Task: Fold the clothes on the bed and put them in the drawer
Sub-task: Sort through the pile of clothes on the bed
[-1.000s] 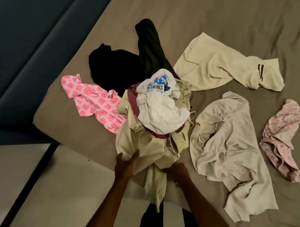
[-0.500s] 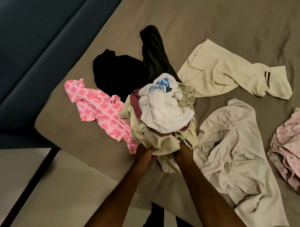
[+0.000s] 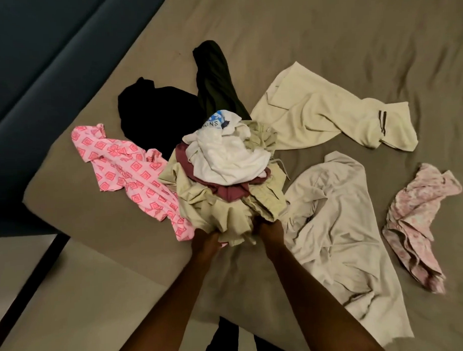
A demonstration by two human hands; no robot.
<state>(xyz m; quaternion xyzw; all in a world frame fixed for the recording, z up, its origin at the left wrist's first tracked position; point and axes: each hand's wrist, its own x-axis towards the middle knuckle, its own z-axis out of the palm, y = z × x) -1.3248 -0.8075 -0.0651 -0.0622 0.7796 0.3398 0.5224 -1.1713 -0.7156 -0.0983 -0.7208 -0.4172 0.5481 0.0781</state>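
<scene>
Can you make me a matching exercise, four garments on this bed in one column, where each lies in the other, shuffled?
Garments:
1. white printed shirt
2. pink diamond-print garment
3. pale floral garment
4. black garment

Places:
A. far right, alone
B. on top of the pile
C. left of the pile
D. behind the pile, at its left

Pairs: 1-B, 2-C, 3-A, 4-D

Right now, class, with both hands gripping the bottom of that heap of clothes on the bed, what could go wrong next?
1. The left hand and right hand hold only the crumpled khaki garment at the base, so the loose white printed T-shirt and maroon cloth on top may slide off.
2. The pink diamond-patterned shirt touches the heap's edge and may get dragged along.
3. The heap sits near the corner of the grey-brown bed, so pieces could drop to the floor.
</scene>
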